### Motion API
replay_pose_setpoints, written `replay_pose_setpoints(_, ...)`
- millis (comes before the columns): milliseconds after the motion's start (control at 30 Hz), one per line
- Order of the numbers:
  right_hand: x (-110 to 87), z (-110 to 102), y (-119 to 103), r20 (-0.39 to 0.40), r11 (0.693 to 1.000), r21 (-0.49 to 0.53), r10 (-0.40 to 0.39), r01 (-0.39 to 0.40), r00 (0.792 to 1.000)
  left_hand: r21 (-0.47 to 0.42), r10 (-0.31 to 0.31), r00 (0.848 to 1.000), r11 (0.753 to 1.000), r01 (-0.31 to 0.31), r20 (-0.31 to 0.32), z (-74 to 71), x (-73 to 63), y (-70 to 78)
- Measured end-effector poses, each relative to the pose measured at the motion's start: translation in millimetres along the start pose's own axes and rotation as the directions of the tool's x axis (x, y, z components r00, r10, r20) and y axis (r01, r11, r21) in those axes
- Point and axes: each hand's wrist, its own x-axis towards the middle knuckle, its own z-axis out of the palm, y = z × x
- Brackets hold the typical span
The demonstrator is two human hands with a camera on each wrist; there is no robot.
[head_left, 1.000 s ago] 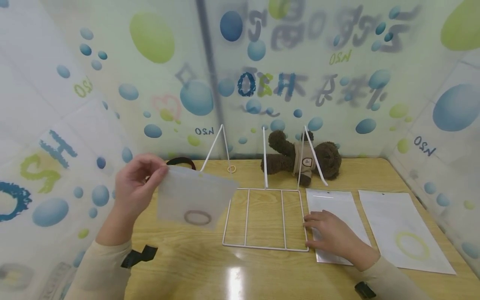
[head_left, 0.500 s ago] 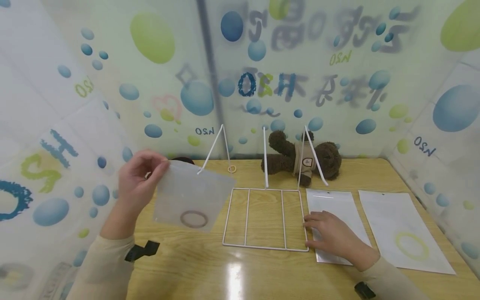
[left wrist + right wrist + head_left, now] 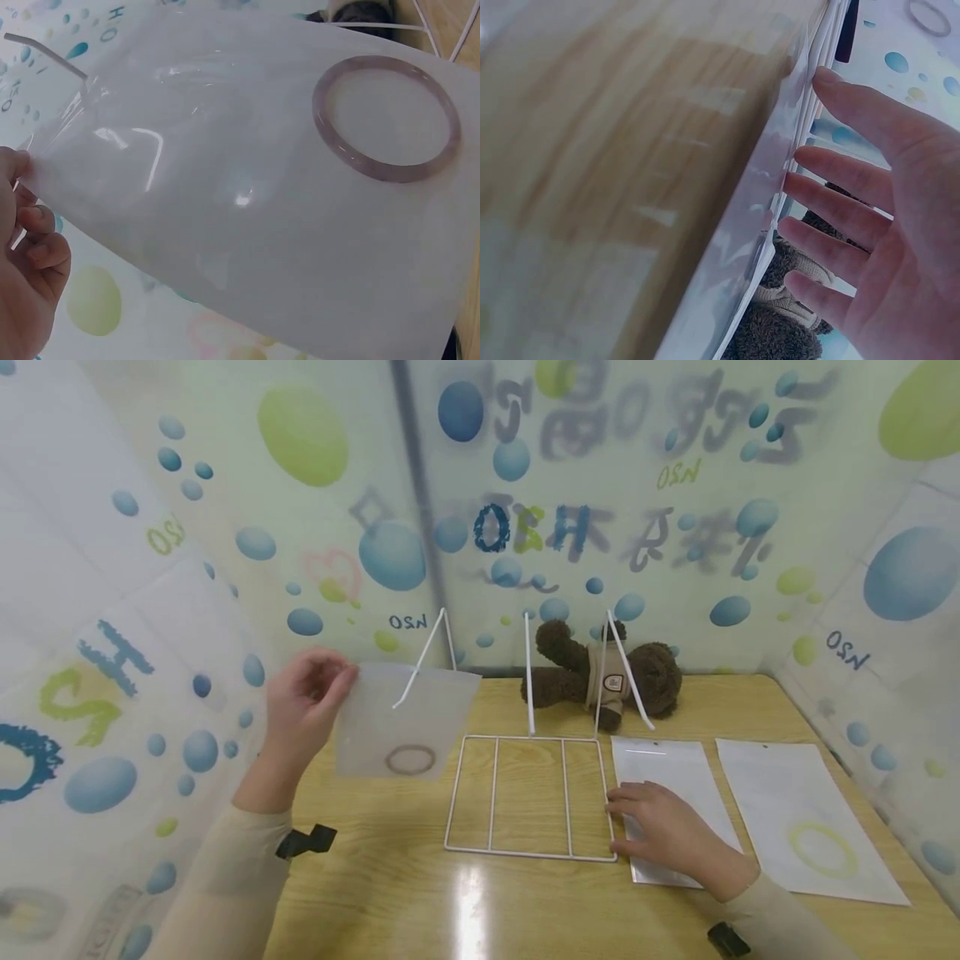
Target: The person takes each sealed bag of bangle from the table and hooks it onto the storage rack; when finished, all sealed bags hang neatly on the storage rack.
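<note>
White prong (image 3: pixel 407 687) is perhaps threatening to tear the left hand's (image 3: pixel 303 706) pinched bag (image 3: pixel 422 718) if tugged, right hand (image 3: pixel 667 828) resting relaxed.

- Some fingers of the left hand (image 3: pixel 309 697) are hidden behind its thumb and the milky packet (image 3: pixel 427 722) in the head view; the left edge crops this hand in its own wrist view.
- The packet runs out of the left wrist view at the bottom.
- Whether the white prong (image 3: pixel 426 647) passes through a hole in it is too small to tell.
- The right hand (image 3: pixel 663 827) covers part of the nearer white sheet (image 3: pixel 671 768).
- Both cuffs, left (image 3: pixel 225 881) and right (image 3: pixel 780 922), are cut off below.
- The plush bear (image 3: pixel 615 672) is partly hidden by wire; its badge (image 3: pixel 613 682) is unreadable.
- Grey wall writing (image 3: pixel 576 435) is blurred.
</note>
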Motion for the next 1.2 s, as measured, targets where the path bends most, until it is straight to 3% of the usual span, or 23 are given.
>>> replay_pose_setpoints(367,0.3,0,-1,0.0,1.0,-0.011,-0.006,0.006,1.0,0.097,-0.068,0.996,0.993,0.074,-0.06,18.5,5.0,-16.7)
replay_pose_setpoints(667,0.6,1,0,0.003,1.0,-0.015,-0.01,0.01,1.0,0.108,-0.149,0.987,0.982,0.155,-0.06,28.3,6.9,-5.7)
replay_pose_setpoints(1000,1.6,-2,-3,0.028,1.0,-0.005,0.021,-0.02,0.999,0.029,-0.186,0.982,0.982,0.187,-0.026,20.1,-3.3,-26.5)
replay_pose_setpoints(1200,1.4,0,-4,0.031,0.999,-0.011,0.034,-0.034,0.999,0.054,-0.213,0.977,0.975,0.214,-0.024,7.6,-9.6,-22.1)
